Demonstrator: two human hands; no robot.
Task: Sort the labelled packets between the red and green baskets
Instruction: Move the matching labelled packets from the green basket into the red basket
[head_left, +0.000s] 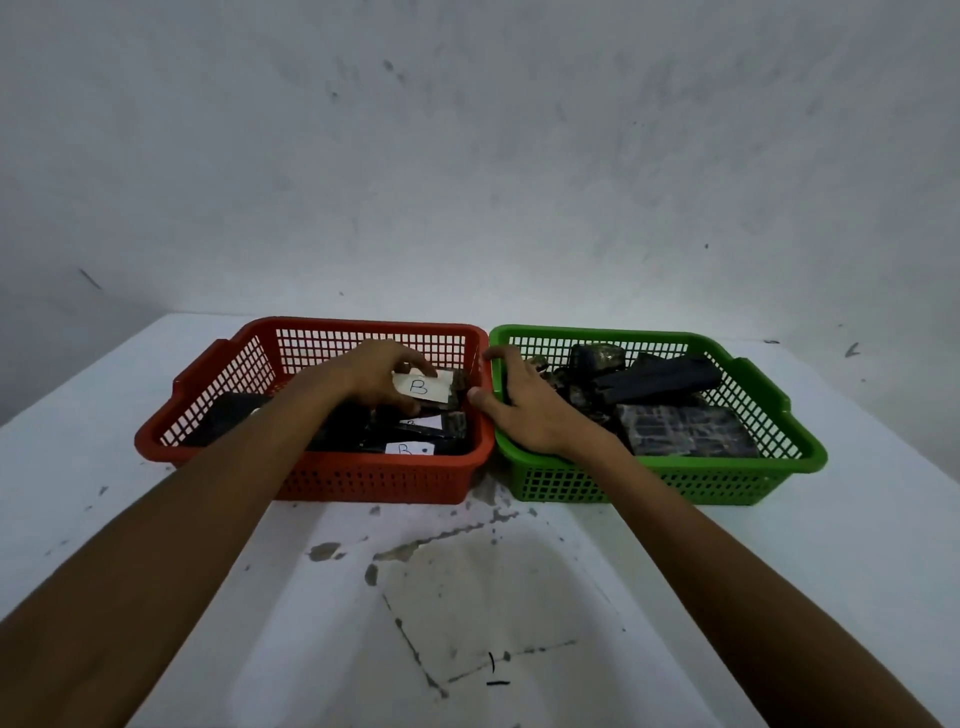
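While sorting is proceeding — left hand (369, 374): gripping B packet (421, 387) over red basket (363, 323)
right hand (524, 410): lying slack-fingered on green basket (597, 332) edge
next: probably releasing the B packet there

Baskets on the counter (519, 571): two, one red basket (208, 374) and one green basket (779, 410). Labelled packets (421, 387) showing in the red basket: three, two legibly marked B. Dark packets (685, 431) in the green basket: at least four; heaped, exact count indeterminate.
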